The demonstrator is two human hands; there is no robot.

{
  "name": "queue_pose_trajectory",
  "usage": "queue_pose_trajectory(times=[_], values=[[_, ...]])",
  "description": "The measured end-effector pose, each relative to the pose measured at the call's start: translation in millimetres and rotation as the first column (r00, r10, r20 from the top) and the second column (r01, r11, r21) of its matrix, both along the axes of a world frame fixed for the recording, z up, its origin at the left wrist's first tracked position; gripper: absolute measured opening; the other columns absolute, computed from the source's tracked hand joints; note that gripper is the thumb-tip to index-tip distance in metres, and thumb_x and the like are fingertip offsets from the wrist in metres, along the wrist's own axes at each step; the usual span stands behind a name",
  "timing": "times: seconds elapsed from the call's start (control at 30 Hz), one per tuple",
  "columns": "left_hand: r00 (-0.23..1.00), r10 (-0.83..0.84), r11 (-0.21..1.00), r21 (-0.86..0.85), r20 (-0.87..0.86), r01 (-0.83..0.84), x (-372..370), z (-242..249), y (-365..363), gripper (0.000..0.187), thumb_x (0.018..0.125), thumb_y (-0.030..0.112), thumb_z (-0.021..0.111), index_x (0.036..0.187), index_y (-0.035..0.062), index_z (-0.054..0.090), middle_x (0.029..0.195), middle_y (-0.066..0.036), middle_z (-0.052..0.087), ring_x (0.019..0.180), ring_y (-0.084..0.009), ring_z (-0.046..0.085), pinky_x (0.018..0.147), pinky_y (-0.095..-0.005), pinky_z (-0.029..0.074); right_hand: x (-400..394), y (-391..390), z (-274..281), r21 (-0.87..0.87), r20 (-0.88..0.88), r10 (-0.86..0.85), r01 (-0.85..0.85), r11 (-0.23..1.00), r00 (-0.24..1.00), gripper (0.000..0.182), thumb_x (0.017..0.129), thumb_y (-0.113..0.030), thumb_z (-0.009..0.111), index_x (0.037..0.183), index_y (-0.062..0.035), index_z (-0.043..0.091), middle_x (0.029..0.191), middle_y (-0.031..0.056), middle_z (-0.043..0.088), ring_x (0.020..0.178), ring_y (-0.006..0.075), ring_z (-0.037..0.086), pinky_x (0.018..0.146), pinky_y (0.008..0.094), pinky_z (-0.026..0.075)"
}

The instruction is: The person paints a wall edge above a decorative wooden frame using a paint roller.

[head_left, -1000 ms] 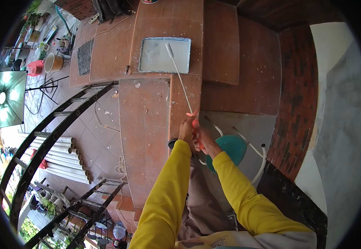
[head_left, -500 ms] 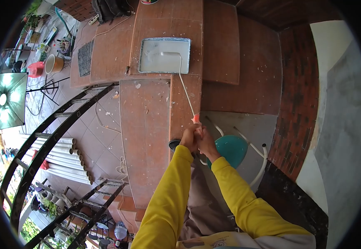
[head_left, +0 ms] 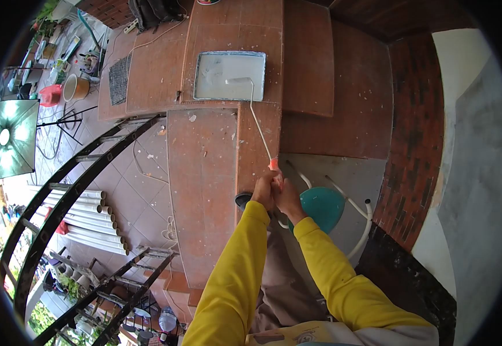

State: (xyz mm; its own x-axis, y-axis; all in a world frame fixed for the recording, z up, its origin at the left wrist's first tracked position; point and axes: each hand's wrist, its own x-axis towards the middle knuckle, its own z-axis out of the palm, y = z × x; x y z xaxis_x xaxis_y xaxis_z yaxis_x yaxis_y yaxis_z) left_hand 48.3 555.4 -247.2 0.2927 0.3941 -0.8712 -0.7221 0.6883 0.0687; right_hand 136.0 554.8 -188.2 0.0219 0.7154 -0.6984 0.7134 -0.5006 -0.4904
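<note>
Both my left hand (head_left: pixel 262 192) and my right hand (head_left: pixel 286 197) are closed round the orange-red handle of a paint roller (head_left: pixel 260 127), close together. From the handle, a long thin rod runs away from me to the white roller head. That head lies over the pale paint in a rectangular paint tray (head_left: pixel 196 78), whose rim is blue and white. The tray rests on the reddish-brown tiled ledge (head_left: pixel 233 36). My fingers hide most of the handle.
A green-seated stool (head_left: pixel 322 209) stands close to my right hand. Black ladders (head_left: pixel 83 167) rise at the left beside white pipes (head_left: pixel 89 225). A lit lamp (head_left: pixel 8 138) is at far left, near a bucket (head_left: pixel 75 88). A brick wall (head_left: pixel 413 127) is on the right.
The roller head has shifted slightly to the right and away from me in the tray. My hands stay closed on the handle and have barely moved.
</note>
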Motion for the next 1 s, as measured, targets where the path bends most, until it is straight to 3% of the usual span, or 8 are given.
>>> queue_pose_trajectory(times=[0.27, 0.37, 0.47, 0.57, 0.67, 0.8, 0.87, 1.0], values=[[0.995, 0.044, 0.994, 0.108, -0.094, -0.034, -10.6, 28.4, 1.9, 0.030, 0.085, 0.033, 0.059, 0.101, 0.0080, 0.060, 0.095, -0.009, 0.062, 0.076, -0.0187, 0.058, 0.062, -0.0334, 0.044, 6.7, -5.6, -14.1, -0.039, 0.039, -0.031, 0.033, 0.999, 0.999, 0.034, 0.092, -0.024, 0.053, 0.112, 0.0040, 0.052, 0.090, 0.0276, 0.065, 0.079, 0.0429, 0.066, 0.067, 0.0474, 0.052], [0.809, 0.002, 0.999, -0.026, -0.588, -0.021, -7.6, 4.7, -7.7, 0.040, 0.085, 0.039, 0.058, 0.109, 0.0068, 0.058, 0.099, -0.011, 0.062, 0.087, -0.0203, 0.058, 0.066, -0.0378, 0.047, 7.4, -2.2, 0.0, -0.279, -0.227, -0.356, 0.290, 0.916, 0.906, 0.021, 0.094, -0.020, 0.052, 0.104, -0.0012, 0.052, 0.073, 0.0138, 0.062, 0.050, 0.0254, 0.060, 0.042, 0.0374, 0.047], [0.833, -0.018, 0.977, -0.188, -0.554, -0.104, -12.3, 5.7, -9.0, 0.054, 0.084, 0.042, 0.058, 0.122, 0.0034, 0.053, 0.106, -0.014, 0.062, 0.090, -0.0233, 0.061, 0.066, -0.0379, 0.050, 6.1, 1.5, 19.3, -0.486, -0.418, -0.632, 0.427, 0.763, 0.653, 0.010, 0.094, -0.016, 0.053, 0.095, -0.0071, 0.049, 0.063, 0.0015, 0.049, 0.037, 0.0098, 0.044, 0.030, 0.0269, 0.035], [0.982, -0.038, 0.994, 0.108, 0.186, 0.018, -29.8, 27.3, -5.4, 0.061, 0.085, 0.044, 0.056, 0.129, 0.0032, 0.048, 0.113, -0.016, 0.059, 0.090, -0.0258, 0.062, 0.063, -0.0344, 0.052, 3.9, 4.1, 28.2, -0.626, -0.441, -0.719, 0.390, 0.675, 0.537, 0.010, 0.091, -0.012, 0.056, 0.090, -0.0099, 0.046, 0.060, -0.0007, 0.044, 0.038, 0.0094, 0.043, 0.031, 0.0266, 0.036], [0.972, -0.174, 0.972, 0.183, 0.160, 0.144, -20.3, 26.7, 5.1, 0.059, 0.085, 0.047, 0.057, 0.125, 0.0043, 0.050, 0.113, -0.016, 0.057, 0.082, -0.0255, 0.063, 0.059, -0.0304, 0.051, 7.5, 13.4, 23.2, -0.609, -0.439, -0.654, 0.332, 0.720, 0.616, 0.009, 0.088, -0.011, 0.055, 0.090, -0.0101, 0.047, 0.060, -0.0003, 0.045, 0.038, 0.0095, 0.042, 0.031, 0.0267, 0.036], [0.841, -0.111, 0.940, 0.219, -0.529, 0.261, -18.2, -18.6, -8.2, 0.055, 0.085, 0.047, 0.057, 0.125, 0.0096, 0.052, 0.111, -0.013, 0.058, 0.083, -0.0231, 0.059, 0.064, -0.0354, 0.051, 10.0, 11.7, 35.4, -0.631, -0.427, -0.668, 0.329, 0.703, 0.609, 0.011, 0.084, -0.007, 0.054, 0.089, -0.0123, 0.046, 0.058, 0.0000, 0.046, 0.038, 0.0100, 0.043, 0.033, 0.0266, 0.036], [0.987, -0.001, 0.991, -0.133, -0.161, -0.020, -25.6, 38.1, 20.1, 0.055, 0.085, 0.046, 0.058, 0.127, 0.0113, 0.051, 0.109, -0.012, 0.058, 0.087, -0.0230, 0.058, 0.067, -0.0383, 0.051, 5.5, 4.0, 33.7, -0.609, -0.419, -0.636, 0.319, 0.726, 0.648, 0.010, 0.084, -0.007, 0.052, 0.089, -0.0117, 0.046, 0.057, 0.0004, 0.046, 0.038, 0.0099, 0.043, 0.033, 0.0265, 0.036], [0.989, -0.047, 0.996, 0.066, -0.143, 0.057, -12.0, 53.1, 17.3, 0.055, 0.085, 0.049, 0.056, 0.121, 0.0073, 0.055, 0.106, -0.011, 0.058, 0.091, -0.0225, 0.057, 0.079, -0.0377, 0.048, 2.2, 9.4, 31.1, -0.599, -0.462, -0.647, 0.324, 0.732, 0.607, 0.011, 0.079, -0.004, 0.055, 0.087, -0.0087, 0.048, 0.060, 0.0007, 0.045, 0.039, 0.0093, 0.042, 0.033, 0.0263, 0.035]])
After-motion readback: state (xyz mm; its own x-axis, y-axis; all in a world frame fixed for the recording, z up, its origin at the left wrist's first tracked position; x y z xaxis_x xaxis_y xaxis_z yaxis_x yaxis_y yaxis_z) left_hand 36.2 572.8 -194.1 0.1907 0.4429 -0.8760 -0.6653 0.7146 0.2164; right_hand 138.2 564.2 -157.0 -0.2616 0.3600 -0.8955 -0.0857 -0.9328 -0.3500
